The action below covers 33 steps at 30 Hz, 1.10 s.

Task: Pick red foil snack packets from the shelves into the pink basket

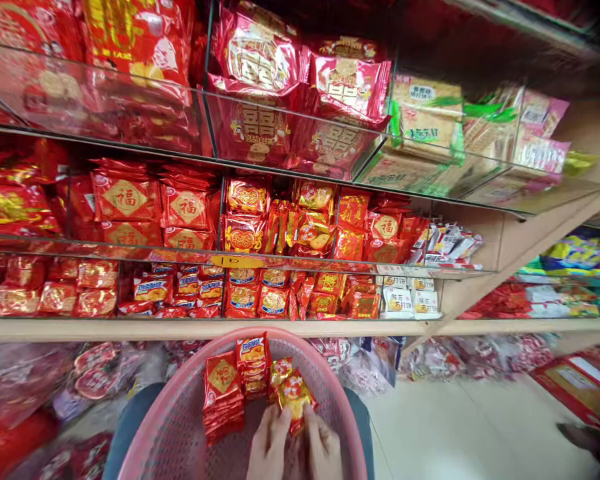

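Observation:
Inside a pink perforated plastic basket (155,427), my left hand (269,437) and my right hand (321,440) pinch a red-and-gold snack packet (295,393) from its two sides. Another gold-and-red packet (280,369) lies just behind it. To the left of my hands stands a pile of red packets with a gold diamond (223,393). Between that pile and the gold packets is a stack of orange-red biscuit packets with blue lettering (253,360). The undersides of my fingers are hidden.
Glass-fronted shelves (300,260) full of red packets rise ahead, with a yellow price tag (237,261) on one divider. Plastic bags of goods (95,380) lie below the bottom shelf board (180,329). A red carton (577,387) stands at the right over the tiled floor (445,427).

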{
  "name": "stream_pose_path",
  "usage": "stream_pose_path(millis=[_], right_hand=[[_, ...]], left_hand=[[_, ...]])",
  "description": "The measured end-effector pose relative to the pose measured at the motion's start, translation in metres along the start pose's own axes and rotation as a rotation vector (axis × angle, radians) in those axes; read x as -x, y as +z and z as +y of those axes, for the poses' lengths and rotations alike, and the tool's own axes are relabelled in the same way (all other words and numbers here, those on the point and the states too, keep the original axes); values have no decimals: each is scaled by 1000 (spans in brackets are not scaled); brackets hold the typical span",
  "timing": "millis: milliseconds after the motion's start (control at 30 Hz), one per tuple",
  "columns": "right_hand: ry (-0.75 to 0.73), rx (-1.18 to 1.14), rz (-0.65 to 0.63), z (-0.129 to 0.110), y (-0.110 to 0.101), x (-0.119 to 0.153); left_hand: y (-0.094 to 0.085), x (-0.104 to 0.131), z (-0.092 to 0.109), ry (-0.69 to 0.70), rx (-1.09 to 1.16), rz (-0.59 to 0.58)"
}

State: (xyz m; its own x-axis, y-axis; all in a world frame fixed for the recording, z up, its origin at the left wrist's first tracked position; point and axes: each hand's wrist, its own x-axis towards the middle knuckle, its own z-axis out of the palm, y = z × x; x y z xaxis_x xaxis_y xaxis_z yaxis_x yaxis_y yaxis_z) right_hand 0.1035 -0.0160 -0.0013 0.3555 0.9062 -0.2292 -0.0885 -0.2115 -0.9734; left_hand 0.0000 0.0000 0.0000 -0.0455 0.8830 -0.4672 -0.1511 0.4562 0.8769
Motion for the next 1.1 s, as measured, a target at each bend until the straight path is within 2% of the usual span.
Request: stream_pose_path(millis=[100,167,233,367,433,533,633,767,900,1100], right_hand=[[-34,10,11,-3,2,-1],[-22,-14,-13,-2,3,-2],[44,-59,-49,1,3,-5],[326,-170,-28,7,1,-15],[378,-236,-47,5,-2,-21],[322,-248,-84,-5,-4,-28],[240,-181,-137,-18,-5,-33],[185,-108,-128,-27,-1,-41],[158,-59,-90,-26,5,-51],[104,11,-70,-13,13,-62]], left_hand=[[6,-4,10,161,60,-123],[8,-9,13,169,121,-146],[10,-14,15,115,197,-144],[10,-25,11,-49,271,-159],[10,-30,10,-135,252,-126],[12,-35,11,-182,237,-80],[15,-37,17,-166,272,-98],[14,-32,27,-200,387,-72],[8,-25,27,-237,469,-33],[0,-20,19,-279,474,-8]])
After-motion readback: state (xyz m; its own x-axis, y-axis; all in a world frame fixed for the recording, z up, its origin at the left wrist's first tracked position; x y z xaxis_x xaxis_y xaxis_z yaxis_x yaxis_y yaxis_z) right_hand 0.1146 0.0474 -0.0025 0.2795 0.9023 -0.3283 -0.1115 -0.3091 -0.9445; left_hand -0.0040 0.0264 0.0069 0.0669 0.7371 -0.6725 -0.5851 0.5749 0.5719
